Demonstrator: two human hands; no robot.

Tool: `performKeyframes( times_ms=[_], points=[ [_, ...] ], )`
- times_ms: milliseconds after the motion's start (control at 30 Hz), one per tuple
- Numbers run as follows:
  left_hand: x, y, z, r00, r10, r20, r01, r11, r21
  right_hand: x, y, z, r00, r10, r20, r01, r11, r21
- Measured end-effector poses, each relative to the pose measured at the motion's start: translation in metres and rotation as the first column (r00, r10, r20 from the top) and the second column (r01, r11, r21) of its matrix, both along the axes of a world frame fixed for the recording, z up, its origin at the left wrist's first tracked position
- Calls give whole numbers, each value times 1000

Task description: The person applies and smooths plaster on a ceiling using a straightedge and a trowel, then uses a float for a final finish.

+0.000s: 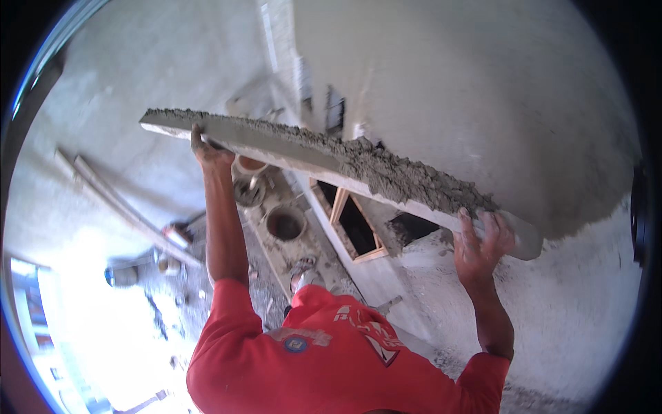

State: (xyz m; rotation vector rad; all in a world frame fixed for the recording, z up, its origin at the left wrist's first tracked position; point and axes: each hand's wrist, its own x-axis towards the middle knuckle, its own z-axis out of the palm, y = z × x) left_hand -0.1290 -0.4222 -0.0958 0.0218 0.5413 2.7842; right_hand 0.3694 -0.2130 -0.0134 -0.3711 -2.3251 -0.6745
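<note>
Red cloth of our shirt point(324, 359) is closest, and past it we hold up a long grey board point(276, 143) in both hands. Our left hand point(212, 154) grips its bottom edge near the left end. Our right hand point(484, 241) holds it near the right end, fingers up by the wet grey mix point(414, 176). That mix sits thin on the left and in fat lumps on the right. High up, the wall point(476, 76) is smooth and grey, so that bit looks done. Low on the right, a pale patch point(552, 310) looks bare, so that bit seems left. Below the board, we see a round bucket point(285, 223), dark inside; we can't tell what it holds. Grey stuff shows in a tub point(248, 192) beside it.
</note>
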Motion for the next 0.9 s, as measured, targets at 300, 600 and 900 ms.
performKeyframes(
  times_ms=[300, 600, 900],
  points=[
    [-72, -238, -69, 958, 280, 65, -273, 958, -91, -168, -9, -91, 905, 426, 6, -405, 864, -300],
    [-34, -376, -72, 822, 529, -213, -567, 722, -396, -309, -46, -212, 771, 637, -12, -554, 661, -505],
    [-18, -336, -77, 547, 762, -345, -792, 339, -507, -304, -20, -303, 817, 567, 103, -373, 657, -655]
  ],
)
